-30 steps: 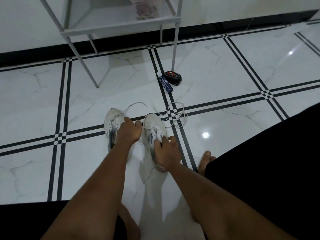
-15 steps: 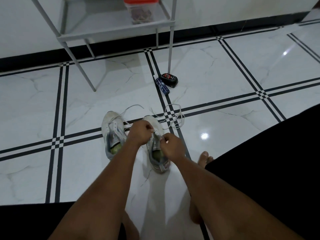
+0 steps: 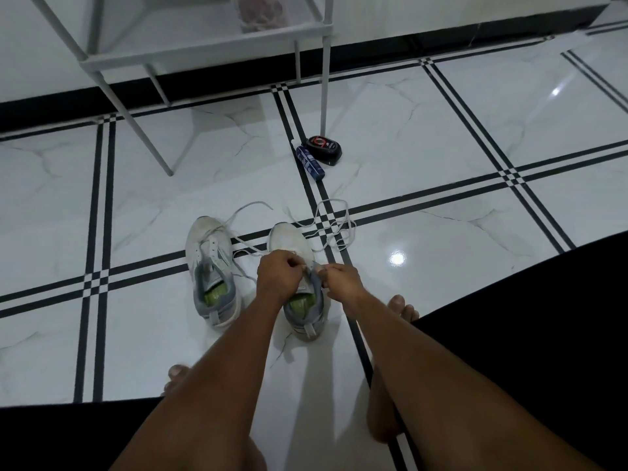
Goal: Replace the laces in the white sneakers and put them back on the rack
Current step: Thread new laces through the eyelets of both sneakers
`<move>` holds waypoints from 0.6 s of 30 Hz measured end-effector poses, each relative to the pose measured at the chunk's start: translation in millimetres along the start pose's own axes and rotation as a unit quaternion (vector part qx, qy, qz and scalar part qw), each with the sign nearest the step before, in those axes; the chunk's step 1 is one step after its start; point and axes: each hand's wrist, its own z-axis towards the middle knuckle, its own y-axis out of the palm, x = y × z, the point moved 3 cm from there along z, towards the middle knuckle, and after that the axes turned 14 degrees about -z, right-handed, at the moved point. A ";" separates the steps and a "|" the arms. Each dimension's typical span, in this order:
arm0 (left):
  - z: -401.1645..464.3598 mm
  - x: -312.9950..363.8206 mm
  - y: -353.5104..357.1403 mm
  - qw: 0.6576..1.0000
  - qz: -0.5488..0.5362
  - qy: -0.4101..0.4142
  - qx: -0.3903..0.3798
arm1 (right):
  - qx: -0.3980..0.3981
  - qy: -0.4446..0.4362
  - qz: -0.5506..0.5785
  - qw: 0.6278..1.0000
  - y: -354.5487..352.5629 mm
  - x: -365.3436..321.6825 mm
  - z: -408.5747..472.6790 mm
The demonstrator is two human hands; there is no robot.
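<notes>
Floor: glossy white marble-look tiles w/ double black grid lines; black skirting along the white wall at the far side; bright light glare to the right of the hands.
Rack: white metal frame rack standing well beyond the hands, lowest shelf raised off the floor on thin legs.
Container: clear tub on the rack shelf, top cut off by the frame edge; contents pinkish/brown, can't make out what.
Right sneaker: white sneaker directly under both hands, toe pointing away, green insole showing at the heel opening.
Left sneaker: second white sneaker just left of the grip, on the floor, not touched; loosened, green insole visible.
Loose lace: white lace in loops on the floor just beyond the hands, by the toe.
Left hand: left hand clenched over the tongue area, pinching sth small; likely lace, hidden by fingers.
Right hand: right hand closed in a pinch at the eyelet side, touching the shoe; what it holds can't tell.
Other: dark blue tube and black polish-type case touching each other, near a rack leg, well beyond the grip.
Cut off: bare toes either side of the forearms; black clothing fills the lower corners.
</notes>
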 end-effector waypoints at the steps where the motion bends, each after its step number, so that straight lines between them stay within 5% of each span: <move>1: 0.1 -1.9 0.0 1.000 -0.011 -0.005 0.007 | 0.000 0.001 0.001 1.000 0.1 0.3 0.2; 12: 4.4 -11.6 7.7 0.998 -0.056 -0.036 -0.017 | 0.003 -0.028 -0.043 0.999 2.0 5.6 11.3; 18: 0.9 -9.9 9.3 0.999 -0.001 0.002 0.039 | -0.006 -0.115 -0.181 0.977 3.1 -10.5 10.6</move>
